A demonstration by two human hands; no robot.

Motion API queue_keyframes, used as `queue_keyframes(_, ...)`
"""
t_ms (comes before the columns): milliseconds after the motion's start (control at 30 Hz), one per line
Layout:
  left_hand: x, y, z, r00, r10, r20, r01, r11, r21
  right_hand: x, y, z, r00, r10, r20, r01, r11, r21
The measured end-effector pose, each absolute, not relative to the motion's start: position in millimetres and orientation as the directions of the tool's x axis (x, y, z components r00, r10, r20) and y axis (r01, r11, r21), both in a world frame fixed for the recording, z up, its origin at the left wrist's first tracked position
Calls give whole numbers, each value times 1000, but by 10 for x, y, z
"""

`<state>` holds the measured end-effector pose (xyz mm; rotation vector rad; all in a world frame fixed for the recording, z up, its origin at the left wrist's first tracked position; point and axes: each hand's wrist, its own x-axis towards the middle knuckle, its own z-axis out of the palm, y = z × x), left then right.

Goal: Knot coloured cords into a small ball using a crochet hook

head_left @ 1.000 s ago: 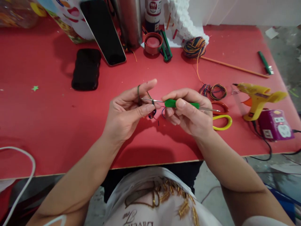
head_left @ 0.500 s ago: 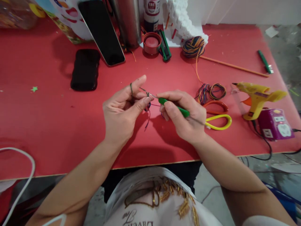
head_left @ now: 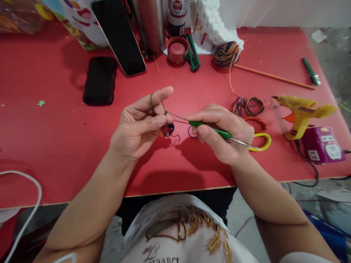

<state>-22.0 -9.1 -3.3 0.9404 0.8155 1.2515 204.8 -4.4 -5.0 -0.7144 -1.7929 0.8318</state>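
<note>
My left hand (head_left: pixel 134 126) pinches a small multicoloured crochet piece (head_left: pixel 168 129) between thumb and fingers, its loose end hanging below. Dark green yarn (head_left: pixel 151 104) is looped round my raised left index finger. My right hand (head_left: pixel 223 131) is closed on a green-handled crochet hook (head_left: pixel 210 129), whose bare metal back end sticks out past the palm. A thin strand stretches from the pinched piece to the hook's front end near my right fingertips. A second, reddish strand runs just below it towards my right hand.
Right of my hands lie scissors (head_left: pixel 262 141), wound yarn (head_left: pixel 254 106), a yellow glue gun (head_left: pixel 297 113) and a purple power block (head_left: pixel 323 144). Behind stand a yarn ball (head_left: pixel 226 54), a green cutter (head_left: pixel 193 54), a leaning phone (head_left: pixel 119 36) and a metal flask (head_left: pixel 149 25). A black case (head_left: pixel 100 81) lies left.
My hands have moved apart, the left one leftwards and the right one rightwards with the hook. The hook's tip has drawn away from the pinched piece, and the strand between them is longer.
</note>
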Motion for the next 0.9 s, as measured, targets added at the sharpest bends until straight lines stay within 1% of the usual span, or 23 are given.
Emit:
queue_keyframes(67, -224, -82, -38, 184, 983, -15, -415, 92, 905, 2093, -60, 12, -334, 817, 470, 67, 518, -853)
queue_keyframes(133, -222, -73, -55, 227, 973, -32, -439, 131, 889, 2125, -65, 65, -334, 836, 434, 0, 461, -887)
queue_keyframes(233, -217, -73, -76, 284, 958, -33, -461, 167, 871, 2155, -37, 95, -338, 858, 387, -147, 357, -922)
queue_keyframes(333, -201, -94, -70, 318, 948, -26, -450, 175, 876, 2156, 13, 60, -386, 864, 323, -293, 218, -931)
queue_keyframes(400, -174, -117, -58, 297, 955, -20, -436, 154, 887, 2129, 38, 16, -415, 872, 260, -361, 105, -927)
queue_keyframes(467, -135, -141, -51, 234, 972, 1, -426, 102, 899, 2082, 50, -30, -427, 882, 200, -424, 0, -906)
queue_keyframes(533, -95, -161, -54, 161, 987, 26, -424, 45, 904, 2028, 54, -69, -433, 884, 174, -486, -67, -871)
queue_keyframes(600, -72, -170, -63, 124, 992, 36, -431, 21, 902, 1986, 54, -91, -437, 883, 170, -517, -92, -851)
queue_keyframes(667, -73, -168, -71, 120, 992, 32, -445, 25, 895, 1966, 53, -90, -420, 892, 165, -510, -82, -856)
queue_keyframes(800, -110, -151, -71, 129, 991, 25, -449, 36, 893, 1961, 31, -63, -338, 928, 157, -442, -10, -897)
queue_keyframes(900, -121, -147, -64, 123, 992, 19, -431, 36, 902, 1954, -10, -63, -321, 930, 178, -386, 43, -921)
